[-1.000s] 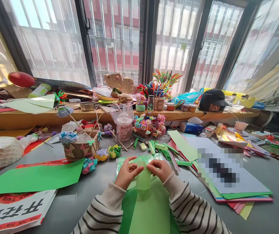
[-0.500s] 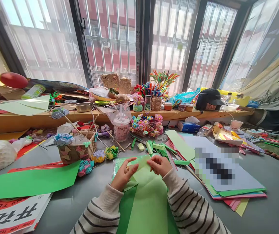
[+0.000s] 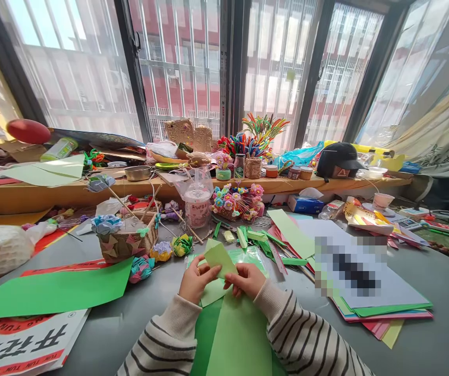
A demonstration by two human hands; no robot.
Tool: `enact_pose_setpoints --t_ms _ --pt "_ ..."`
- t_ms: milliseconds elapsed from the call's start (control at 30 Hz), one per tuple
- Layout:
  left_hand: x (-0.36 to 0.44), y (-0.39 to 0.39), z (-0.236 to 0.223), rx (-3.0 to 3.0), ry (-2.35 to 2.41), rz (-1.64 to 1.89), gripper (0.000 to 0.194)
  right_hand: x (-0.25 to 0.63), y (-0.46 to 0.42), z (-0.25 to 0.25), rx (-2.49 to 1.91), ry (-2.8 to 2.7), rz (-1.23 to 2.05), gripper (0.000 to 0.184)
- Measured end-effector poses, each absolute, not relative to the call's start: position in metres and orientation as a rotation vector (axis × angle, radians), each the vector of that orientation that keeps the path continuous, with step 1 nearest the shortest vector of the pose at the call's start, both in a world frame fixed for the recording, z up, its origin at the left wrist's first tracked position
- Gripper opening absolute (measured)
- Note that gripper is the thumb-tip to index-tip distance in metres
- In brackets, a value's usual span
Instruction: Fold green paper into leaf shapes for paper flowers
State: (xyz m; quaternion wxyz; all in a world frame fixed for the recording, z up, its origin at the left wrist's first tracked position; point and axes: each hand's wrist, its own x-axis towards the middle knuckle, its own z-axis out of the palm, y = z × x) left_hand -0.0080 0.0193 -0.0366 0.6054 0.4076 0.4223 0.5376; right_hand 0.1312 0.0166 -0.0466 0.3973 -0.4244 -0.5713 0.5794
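Observation:
Between my two hands is a small piece of light green paper, tilted up above the table. My left hand pinches its left side, thumb in front. At its lower right corner, the fingers of my right hand are closed on it. Under my hands lies a long light green sheet, on top of a darker green sheet. Another small light green piece lies beneath my left hand. A clear plastic packet is just beyond my hands.
Several green paper strips and a ruler lie past my right hand. To the right is a paper stack. A flower basket, paper flowers and a drink cup stand beyond my left hand. A green sheet lies left.
The small paper has turned and been raised, now tilted leftward above my fingers. My right hand has come down and closer to my left. The view has shifted slightly.

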Motion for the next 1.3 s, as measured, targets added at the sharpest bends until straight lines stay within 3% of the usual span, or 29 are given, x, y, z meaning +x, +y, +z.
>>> enact_pose_setpoints --t_ms 367,533,733,1033,1300 --pt "-0.004 0.019 -0.039 0.980 1.020 1.212 0.051 0.134 0.017 -0.044 -1.113 -1.565 1.209 0.033" --pt "-0.006 0.021 -0.043 1.018 1.052 1.211 0.049 0.149 0.016 -0.037 -1.067 -1.852 0.671 0.020" --pt "-0.005 0.021 -0.044 1.057 1.068 1.194 0.051 0.153 0.014 -0.034 -0.935 -2.141 0.291 0.024" --pt "-0.004 0.019 -0.043 1.004 1.020 1.222 0.062 0.148 0.014 -0.035 -0.985 -2.143 0.192 0.017" --pt "-0.004 0.020 -0.044 1.068 1.022 1.232 0.062 0.151 0.018 -0.035 -0.999 -2.052 0.490 0.012"
